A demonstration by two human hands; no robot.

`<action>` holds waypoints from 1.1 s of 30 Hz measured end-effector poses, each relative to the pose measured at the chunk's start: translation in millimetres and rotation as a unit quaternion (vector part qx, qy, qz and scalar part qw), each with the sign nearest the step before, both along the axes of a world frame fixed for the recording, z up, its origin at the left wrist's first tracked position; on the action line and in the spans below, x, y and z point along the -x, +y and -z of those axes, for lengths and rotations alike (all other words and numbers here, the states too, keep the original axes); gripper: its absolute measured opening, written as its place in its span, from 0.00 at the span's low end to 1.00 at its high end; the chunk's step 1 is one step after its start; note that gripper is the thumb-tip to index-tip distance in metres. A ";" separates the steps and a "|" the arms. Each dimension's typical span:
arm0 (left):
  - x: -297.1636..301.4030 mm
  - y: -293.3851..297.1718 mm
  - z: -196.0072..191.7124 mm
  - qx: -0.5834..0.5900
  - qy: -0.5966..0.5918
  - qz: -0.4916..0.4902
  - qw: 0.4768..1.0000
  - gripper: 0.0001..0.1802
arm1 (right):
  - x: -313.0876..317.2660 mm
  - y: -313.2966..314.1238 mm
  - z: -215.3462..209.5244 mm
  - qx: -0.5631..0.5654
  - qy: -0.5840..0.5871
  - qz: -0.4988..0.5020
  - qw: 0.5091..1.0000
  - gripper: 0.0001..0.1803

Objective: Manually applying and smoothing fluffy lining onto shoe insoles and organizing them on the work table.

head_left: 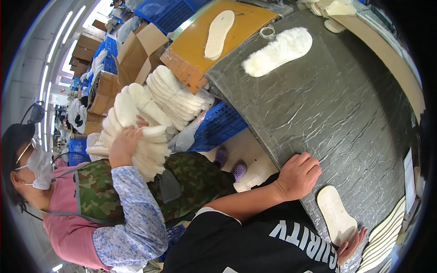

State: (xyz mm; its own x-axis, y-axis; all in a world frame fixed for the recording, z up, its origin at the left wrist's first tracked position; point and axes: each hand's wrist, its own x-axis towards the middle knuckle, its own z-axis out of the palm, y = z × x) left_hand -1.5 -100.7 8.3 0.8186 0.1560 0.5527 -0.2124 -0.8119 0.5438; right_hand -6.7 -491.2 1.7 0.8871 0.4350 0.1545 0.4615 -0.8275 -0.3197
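At four o'clock, the black shirt (255, 243) hides the forearm of the right hand (349, 248); how its fingers meet the lower end of the pale insole (336, 210) cannot be told. Also toward four, the left hand (299, 176) is curled, its palm hidden. Beyond, the striped stack (384, 234) fades into the dark rim. At half past one, heaped insoles (334, 8) are cut off by the top edge, as is a blue crate (170, 12) at eleven. Distant goods (78, 113) toward nine are too small to tell.
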 end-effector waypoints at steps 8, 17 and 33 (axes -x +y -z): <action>4.3 6.9 -2.0 -0.014 0.011 -0.014 1.000 0.08 | -2.5 9.1 -1.7 0.001 0.008 -0.008 1.000 0.32; -10.6 4.9 -9.9 -0.040 0.036 0.023 0.998 0.06 | 13.9 19.6 -2.9 -0.149 0.014 0.068 0.986 0.25; -106.0 -89.2 -76.0 0.121 0.134 0.232 0.956 0.02 | 20.0 29.9 -5.1 -0.326 -0.056 0.131 0.934 0.26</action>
